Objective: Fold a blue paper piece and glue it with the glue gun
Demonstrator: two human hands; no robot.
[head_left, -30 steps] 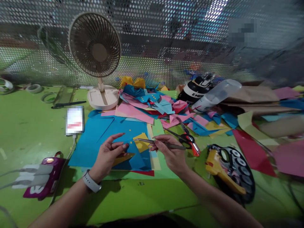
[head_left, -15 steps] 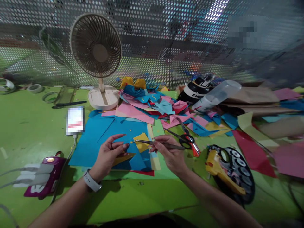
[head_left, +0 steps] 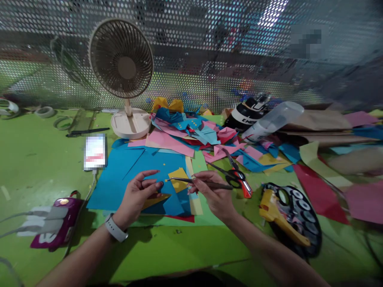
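My right hand is closed around a pair of metal tweezers, which point left. Close to their bent tip is a tiny yellow paper bit; I cannot tell whether the tip grips it. My left hand hovers left of the tip, loosely curled, with a gap between index finger and thumb and nothing visible in it. A yellow paper square lies behind the tweezers on a large blue sheet. Partly behind the left hand is another yellow paper piece.
Black-handled scissors and an orange cutter lie right of my hand. Further right sits a yellow glue gun on a black palette. Behind are heaped paper scraps, bottles and a fan. A phone charges left.
Almost nothing differs. The whole view has shifted very slightly; both hands and the tweezers keep the same pose.
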